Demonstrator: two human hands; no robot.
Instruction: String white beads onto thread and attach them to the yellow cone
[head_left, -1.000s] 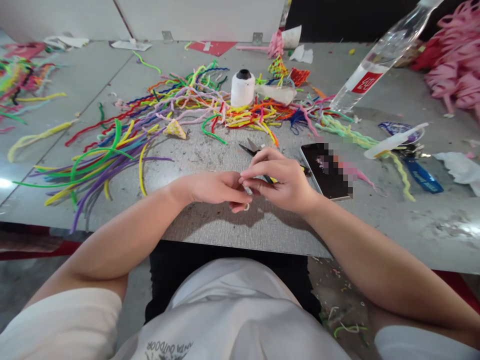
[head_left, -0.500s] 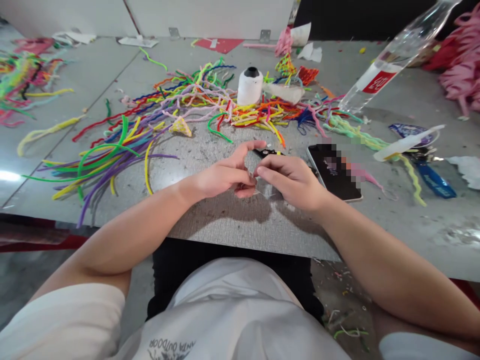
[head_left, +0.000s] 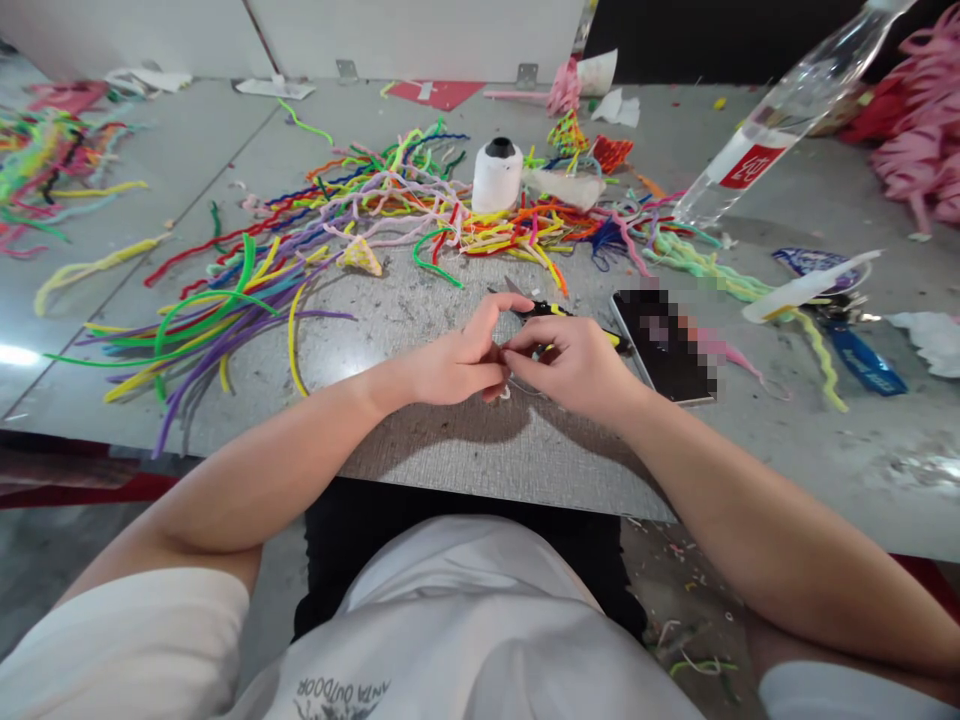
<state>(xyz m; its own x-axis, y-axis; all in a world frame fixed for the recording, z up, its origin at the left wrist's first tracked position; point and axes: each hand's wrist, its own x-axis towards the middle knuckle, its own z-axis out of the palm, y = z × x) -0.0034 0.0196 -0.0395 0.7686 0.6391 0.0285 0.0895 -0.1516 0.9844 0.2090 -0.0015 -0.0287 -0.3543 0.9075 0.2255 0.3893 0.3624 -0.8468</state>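
Observation:
My left hand (head_left: 469,362) is over the near part of the table, its index finger bent and raised, the other fingers curled inward. Against those fingertips, my right hand (head_left: 574,362) pinches with thumb and index finger. A thin white thread (head_left: 531,388) shows just below the fingers of both hands; most of it is hidden by them. Behind the right hand lie snips with black and yellow handles (head_left: 555,311), partly covered, blade pointing away to the left. A phone (head_left: 660,350) rests to the right of my right hand, partly blurred out.
A white thread cone (head_left: 497,178) stands among many fuzzy coloured stems (head_left: 360,205). A clear bottle (head_left: 757,150) stands at the right back, with a white-nozzled tube (head_left: 810,288) and a blue key strap (head_left: 866,358) nearer. A small yellow patterned piece (head_left: 361,256) lies left of centre.
Both hands have shifted slightly; the left index finger is more bent, and the right fingers have moved a little left. More of the snips, including the blade, now shows.

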